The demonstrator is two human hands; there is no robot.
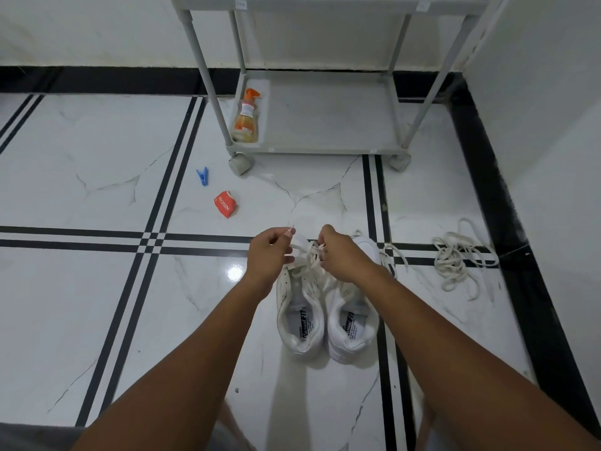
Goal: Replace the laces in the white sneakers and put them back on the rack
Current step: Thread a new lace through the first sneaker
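We saw two white sneakers side by side on the floor — the left sneaker [300, 317] and the right sneaker [353, 323] — with their heels near us and their toes pointing at the rack [325, 148]; both hands were over the front of the left sneaker; the left hand [271, 252] had its fingers curled, pinching the tip of a white lace [309, 255] and lifting it a little; the right hand [338, 252] pinched the other part of that lace just above the shoe; the lace crossed back and forth over the shoe's tongue; a loose pile of laces [458, 258] lay on the floor to the right, well apart from the shoes; the grey rack stood by the wall on little wheels, and an orange spray bottle [246, 117] stood on its bottom shelf; a blue clothes peg [202, 176] and a red packet [225, 205] lay on the floor to the left — near each other.
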